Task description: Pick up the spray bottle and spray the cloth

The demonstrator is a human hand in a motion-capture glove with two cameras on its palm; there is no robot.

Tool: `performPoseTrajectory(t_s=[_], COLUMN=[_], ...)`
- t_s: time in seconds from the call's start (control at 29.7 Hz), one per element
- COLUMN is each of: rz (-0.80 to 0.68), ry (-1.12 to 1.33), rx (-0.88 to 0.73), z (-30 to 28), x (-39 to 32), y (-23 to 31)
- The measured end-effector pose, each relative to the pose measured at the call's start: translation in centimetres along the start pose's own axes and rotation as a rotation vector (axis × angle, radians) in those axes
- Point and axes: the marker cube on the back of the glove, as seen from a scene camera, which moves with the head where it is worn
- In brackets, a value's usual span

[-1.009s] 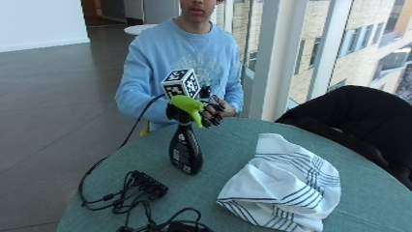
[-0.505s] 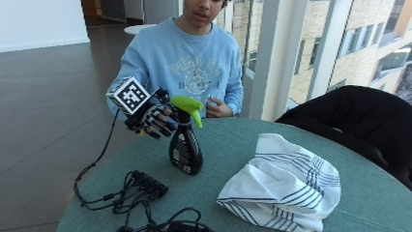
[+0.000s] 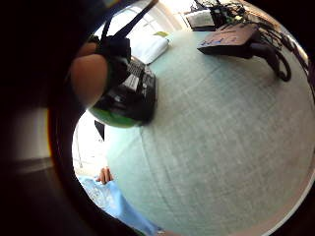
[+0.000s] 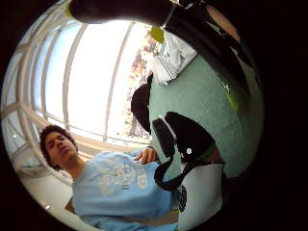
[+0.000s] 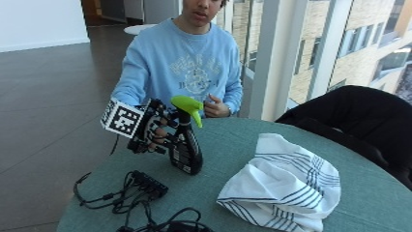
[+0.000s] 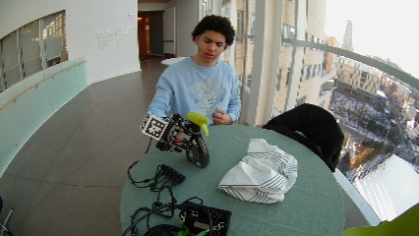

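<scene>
Spray bottle (image 5: 185, 145) first, from the outside view: it stands upright on the green table (image 5: 257, 145), dark body, lime-green trigger head pointing toward the striped cloth (image 5: 283, 188), which lies crumpled well apart from it across the table. My right hand (image 5: 154, 133) is at the bottle's neck from the side away from the cloth, fingers curled in toward it. I read that as a grip closing round the neck, though I can't confirm full contact, and the base looks to be resting on the table. A tangle of black cables (image 5: 128, 193) lies just beside the bottle.

Wide outside view: same layout, with the bottle (image 6: 197, 145) between the person and the cloth (image 6: 258, 172), and more black gear near the table's near edge.

Little-finger palm view: the bottle's green head and dark neck (image 3: 125, 98) sit close against the palm, with the table stretching beyond.

Thumb palm view: I mostly see straps, the table and the cloth (image 4: 171, 60) far off.

My worries from here: if the fingers settle high on the neck without a finger reaching the trigger, I'd lift fine but couldn't squeeze. A lopsided hold could tip the bottle toward the cables on lift. And with the cloth this far off, spraying without carrying the nozzle closer would wet the table instead.
</scene>
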Motion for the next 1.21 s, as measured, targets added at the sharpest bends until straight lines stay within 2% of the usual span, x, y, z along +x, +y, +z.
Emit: performPoseTrajectory(t_s=[0.27,0.5,1.01,1.21], rz=[0.011,0.017,0.027,0.060], ry=[-0.208,-0.242,-0.162,-0.062], rx=[0.026,-0.002,0.107,0.059], z=[1.7,2.8,2.6,1.6], x=[0.5,0.2,-0.2,-1.7], y=[-4.2,-6.7,-8.2,-9.4])
